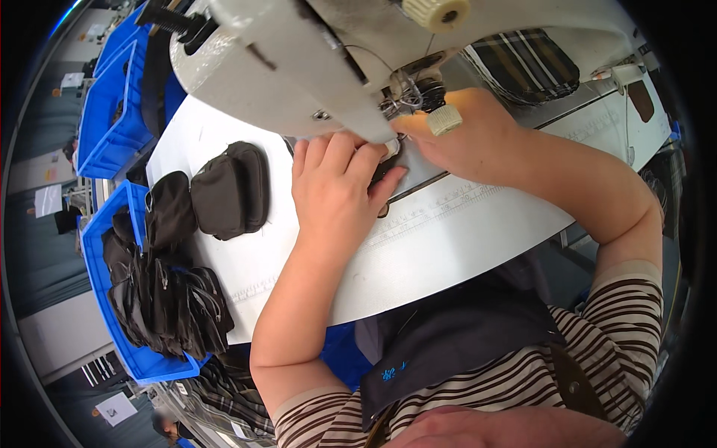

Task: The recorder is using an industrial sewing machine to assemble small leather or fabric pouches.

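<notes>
A white sewing machine (276,71) reaches over the white table, and a small dark fabric piece (385,173) lies under its needle area. My left hand (332,179) grips this piece from the left, fingers curled and thumb at its near edge. From the right, my right hand (474,138) reaches in close to the needle with its fingers bent together. The machine's head and a pale knob (444,119) partly cover those fingertips, so what they pinch cannot be made out. Most of the fabric piece is hidden by both hands and the machine.
Dark sewn pouches (231,190) stand on the table (448,231) to the left. A blue bin (112,306) full of dark pouches adjoins the table edge. More blue bins (116,119) are farther back. Plaid fabric pieces (526,63) are stacked behind my right hand.
</notes>
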Available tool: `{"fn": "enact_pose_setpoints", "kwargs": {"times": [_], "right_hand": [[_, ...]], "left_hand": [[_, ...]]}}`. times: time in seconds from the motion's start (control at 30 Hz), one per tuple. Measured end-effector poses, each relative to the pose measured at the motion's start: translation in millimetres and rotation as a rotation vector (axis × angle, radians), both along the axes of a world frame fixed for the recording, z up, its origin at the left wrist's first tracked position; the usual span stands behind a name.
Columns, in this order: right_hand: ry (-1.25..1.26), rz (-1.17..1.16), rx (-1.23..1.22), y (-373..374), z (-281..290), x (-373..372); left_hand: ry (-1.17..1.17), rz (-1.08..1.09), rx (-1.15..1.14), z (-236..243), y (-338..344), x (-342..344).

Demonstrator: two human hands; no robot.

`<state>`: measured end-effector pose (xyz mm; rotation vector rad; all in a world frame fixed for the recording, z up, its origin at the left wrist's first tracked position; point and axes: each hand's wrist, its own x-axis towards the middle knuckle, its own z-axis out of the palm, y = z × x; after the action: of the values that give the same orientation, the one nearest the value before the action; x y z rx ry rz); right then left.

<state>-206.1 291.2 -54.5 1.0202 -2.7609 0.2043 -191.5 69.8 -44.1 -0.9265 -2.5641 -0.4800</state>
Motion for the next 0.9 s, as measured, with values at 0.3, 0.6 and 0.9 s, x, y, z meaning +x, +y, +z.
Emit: {"fn": "enact_pose_setpoints", "kwargs": {"times": [0.3, 0.6, 0.9], "right_hand": [[-0.01, 0.001, -0.176, 3, -2, -2], [-0.057, 0.003, -0.273, 4, -2, -7], [-0.161, 0.046, -0.342, 2, -2, -10]], "left_hand": [[0.093, -0.01, -0.017, -7, -1, -2], [-0.203, 0.133, 0.094, -11, -7, -3], [-0.177, 0.051, 0.048, -7, -5, -2]]}}
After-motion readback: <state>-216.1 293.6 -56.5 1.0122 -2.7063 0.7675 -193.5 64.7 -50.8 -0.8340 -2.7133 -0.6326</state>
